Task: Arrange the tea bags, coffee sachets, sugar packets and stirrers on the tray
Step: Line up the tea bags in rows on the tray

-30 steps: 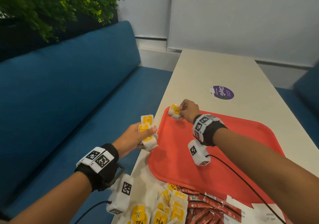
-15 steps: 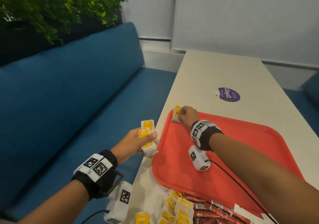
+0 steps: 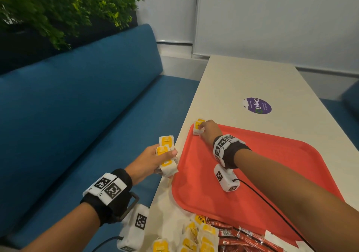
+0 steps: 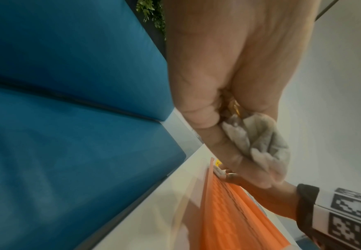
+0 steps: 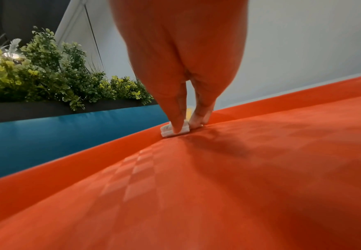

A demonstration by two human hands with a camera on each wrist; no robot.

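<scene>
Under right hand [image 5: 175,94], tea bags [image 5: 175,131].

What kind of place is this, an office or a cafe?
Probably an office break area or cafe corner: a long blue bench beside a pale table, a planter of greenery behind it, and a red tray for tea bags.

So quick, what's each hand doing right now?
Left hand: holding a bunch of tea bags beside the tray.
Right hand: pinching one tea bag at the tray's far corner.
</scene>
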